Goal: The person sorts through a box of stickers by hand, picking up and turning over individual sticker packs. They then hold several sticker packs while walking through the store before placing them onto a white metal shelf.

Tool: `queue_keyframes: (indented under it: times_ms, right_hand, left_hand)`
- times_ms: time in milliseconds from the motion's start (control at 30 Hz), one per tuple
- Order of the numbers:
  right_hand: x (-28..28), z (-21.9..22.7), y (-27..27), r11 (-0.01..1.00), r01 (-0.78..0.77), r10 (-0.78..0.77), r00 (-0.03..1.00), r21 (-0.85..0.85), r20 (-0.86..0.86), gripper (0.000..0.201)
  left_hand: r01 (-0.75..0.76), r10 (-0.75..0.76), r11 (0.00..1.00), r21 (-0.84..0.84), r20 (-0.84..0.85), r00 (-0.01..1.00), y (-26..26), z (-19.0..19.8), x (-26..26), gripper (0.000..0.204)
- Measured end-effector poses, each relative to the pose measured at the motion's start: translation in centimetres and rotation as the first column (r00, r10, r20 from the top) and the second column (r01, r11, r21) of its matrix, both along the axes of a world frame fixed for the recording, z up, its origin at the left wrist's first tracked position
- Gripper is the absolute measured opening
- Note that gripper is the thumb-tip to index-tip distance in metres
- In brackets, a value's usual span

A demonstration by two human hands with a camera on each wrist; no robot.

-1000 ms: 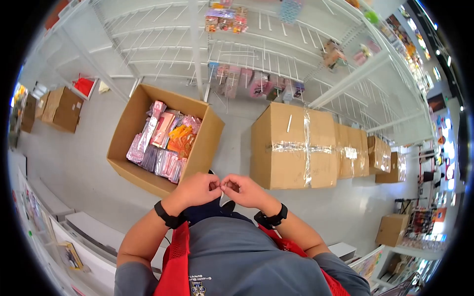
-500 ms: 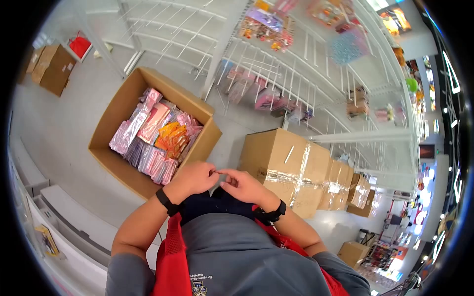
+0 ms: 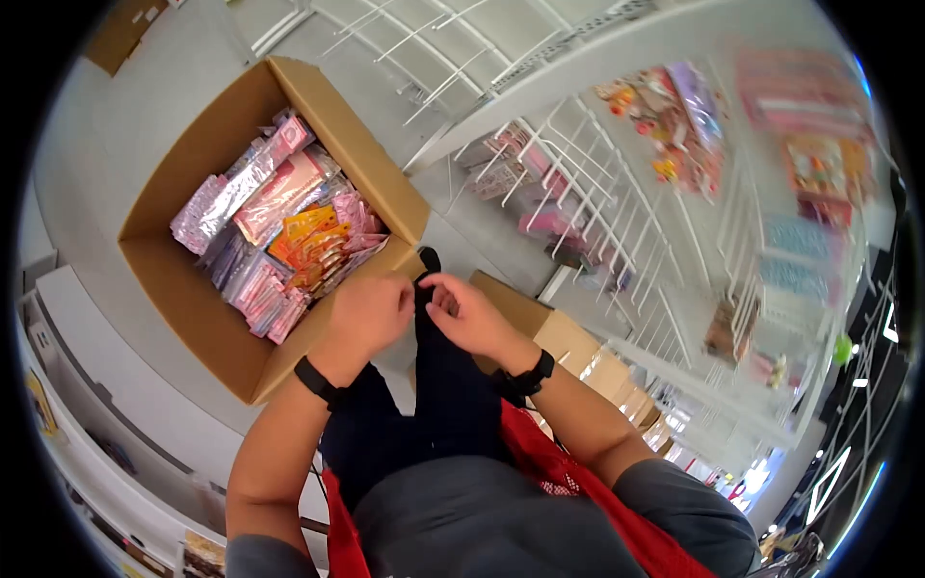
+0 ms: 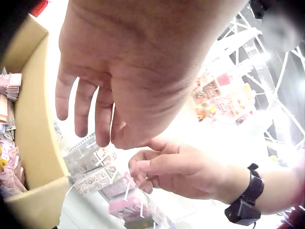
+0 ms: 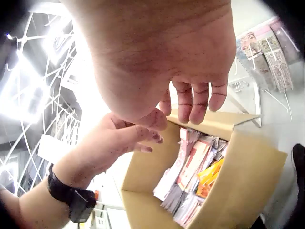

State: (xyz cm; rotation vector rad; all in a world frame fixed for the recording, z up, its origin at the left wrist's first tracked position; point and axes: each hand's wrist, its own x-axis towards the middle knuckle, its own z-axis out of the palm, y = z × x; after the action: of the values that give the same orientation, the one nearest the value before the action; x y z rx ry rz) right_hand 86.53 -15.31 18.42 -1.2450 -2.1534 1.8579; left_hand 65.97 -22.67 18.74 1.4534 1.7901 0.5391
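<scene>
In the head view my left hand (image 3: pixel 371 313) hovers over the near right side of an uncovered cardboard box (image 3: pixel 352 144). My right hand (image 3: pixel 472 316) is just beside it, a small gap between the two, above the dark trousers. Loosely bent fingers (image 4: pixel 102 112) of the left hand hang down with nothing held in the left wrist view. The right hand's fingers (image 5: pixel 193 102) hang much the same way. Inside the box lie many flat plastic-wrapped packets, pink ones (image 3: pixel 279 197) and a bunch of orange ones (image 3: pixel 313 241).
White racks with wire hooks (image 3: pixel 597 183) stand ahead and to the right, some bearing hanging packets (image 3: pixel 665 125). Taped cartons (image 3: pixel 568 342) line up beyond the right arm. Low white shelving (image 3: pixel 125 356) runs along the left side.
My hands, earlier fingertip to fingertip, have drawn slightly apart. The view has turned and come closer to the uncovered box and the hook racks.
</scene>
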Motion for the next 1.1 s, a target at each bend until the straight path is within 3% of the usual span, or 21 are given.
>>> queue_keyframes:
  times_ms: [33,100,200,333,433,467,533,633,667,733,867,1100]
  right_hand:
    - [-0.2,-2.5,2.1,0.996,-0.011,0.011,1.0,0.085,0.0,0.039]
    - [-0.2,-7.7,6.4,0.977,-0.045,0.04,0.999,0.211,0.028,0.041]
    - [-0.2,-13.8,12.0,0.931,0.011,-0.045,0.995,0.364,0.086,0.043]
    - [0.4,-21.6,19.5,0.799,0.032,-0.134,0.983,0.601,0.126,0.044]
    - [0.9,-26.2,24.0,0.779,0.098,-0.219,0.968,0.619,0.123,0.043]
    - [0.9,-27.7,25.3,0.758,0.087,-0.234,0.961,0.646,0.146,0.042]
    - [1.2,-30.6,27.5,0.712,0.071,-0.275,0.944,0.699,0.184,0.04]
    - [1.1,-32.8,30.4,0.384,0.003,-0.14,0.989,0.923,0.055,0.041]
    - [1.3,-33.7,31.5,0.358,-0.054,-0.166,0.979,0.932,0.12,0.042]
    - [1.3,-35.4,34.0,0.309,-0.166,-0.216,0.947,0.937,0.239,0.044]
    - [1.3,-38.2,38.3,0.328,-0.165,-0.044,0.981,0.93,0.19,0.046]
    - [-0.2,-38.5,40.3,0.267,-0.236,-0.024,0.968,0.934,0.251,0.044]
  left_hand:
    - [-0.042,0.042,0.999,-0.006,-0.035,0.999,1.9,-1.9,0.1,0.01]
    - [-0.079,0.096,0.985,0.156,-0.11,0.989,5.6,-6.2,-0.1,0.013]
    - [-0.059,0.147,0.946,0.32,-0.256,0.956,9.8,-13.0,0.2,0.018]
    - [-0.099,0.211,0.939,0.33,-0.325,0.922,14.1,-20.2,-0.8,0.018]
    - [-0.072,0.188,0.966,0.25,-0.482,0.856,13.5,-24.3,-0.5,0.019]
    - [-0.05,0.164,0.975,0.214,-0.556,0.815,13.5,-24.9,-0.6,0.02]
    - [-0.082,0.186,0.971,0.225,-0.491,0.851,13.8,-25.5,-0.1,0.019]
    - [-0.089,0.214,0.95,0.299,-0.415,0.884,14.0,-25.9,-0.2,0.015]
    - [-0.08,0.211,0.945,0.318,-0.403,0.891,13.9,-26.0,-0.3,0.014]
    - [-0.065,0.21,0.933,0.355,-0.388,0.898,13.8,-26.2,-0.6,0.012]
    - [-0.049,0.206,0.919,0.391,-0.369,0.906,14.0,-26.7,-0.4,0.01]
    - [-0.044,0.214,0.91,0.413,-0.374,0.902,14.1,-27.2,-0.5,0.009]
